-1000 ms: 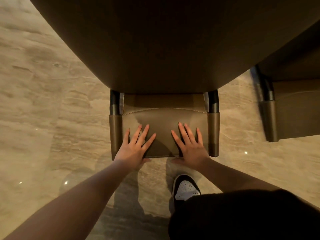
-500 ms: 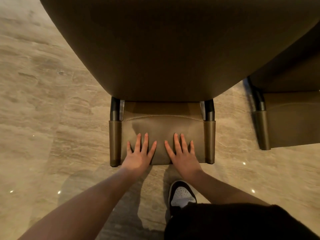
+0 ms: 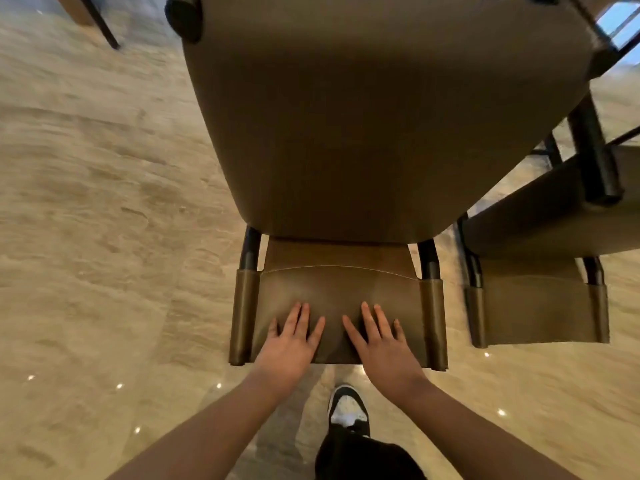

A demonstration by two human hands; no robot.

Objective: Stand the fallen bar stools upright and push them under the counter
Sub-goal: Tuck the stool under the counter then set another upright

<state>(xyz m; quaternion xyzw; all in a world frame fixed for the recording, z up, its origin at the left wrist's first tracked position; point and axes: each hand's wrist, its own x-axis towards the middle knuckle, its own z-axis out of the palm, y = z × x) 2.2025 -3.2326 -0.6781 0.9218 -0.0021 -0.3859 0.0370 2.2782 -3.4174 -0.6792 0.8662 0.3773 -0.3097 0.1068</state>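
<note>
A brown leather bar stool [image 3: 381,133] fills the middle of the view, its broad seat stretching away from me. Its backrest strip [image 3: 336,285] spans two black posts with leather sleeves, close in front of me. My left hand [image 3: 291,344] and my right hand [image 3: 381,344] lie flat side by side on the backrest's lower half, fingers spread and palms pressed on it, gripping nothing. A second matching stool [image 3: 536,313] is close on the right, its seat partly under the first stool's edge. No counter is identifiable in view.
The polished beige stone floor [image 3: 104,202] spreads to the left and behind me. My black-and-white shoe [image 3: 348,410] is just behind the stool. A thin dark furniture leg [image 3: 104,26] stands at the far top left. A black post [image 3: 595,150] crosses the second stool.
My hands have slid down the backrest and come closer together, still flat on it. More of the stool's far end and the second stool now shows.
</note>
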